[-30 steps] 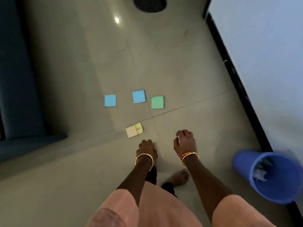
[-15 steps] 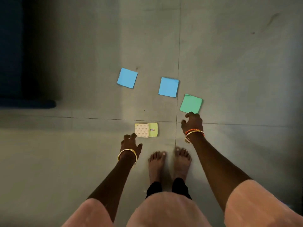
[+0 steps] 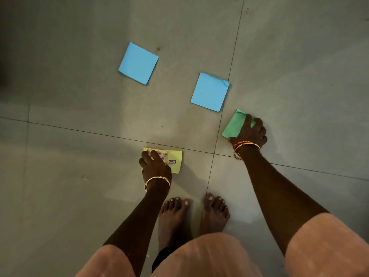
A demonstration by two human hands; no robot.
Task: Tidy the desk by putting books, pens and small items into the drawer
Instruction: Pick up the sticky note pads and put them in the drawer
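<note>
Looking straight down at a grey tiled floor (image 3: 79, 176) here, person bent over with both arms reaching down. Left hand (image 3: 154, 166) is on the yellow pad (image 3: 175, 160), fingers spread over its left part and curling at its left edge, looks like a grip but the hand hides the contact so I can't tell for sure. The pad sits just below a tile seam, right in front of the bare feet (image 3: 194, 212). Right hand (image 3: 249, 132) is on the green pad (image 3: 234, 125), fingers bent over its right side with the thumb at its near corner, pinching it. That one lies just right of the vertical seam. Two blue pads are flat on the floor further out: one (image 3: 138, 63) on the left, the other (image 3: 209, 91) just left of that seam, near the green one but not touching it.
</note>
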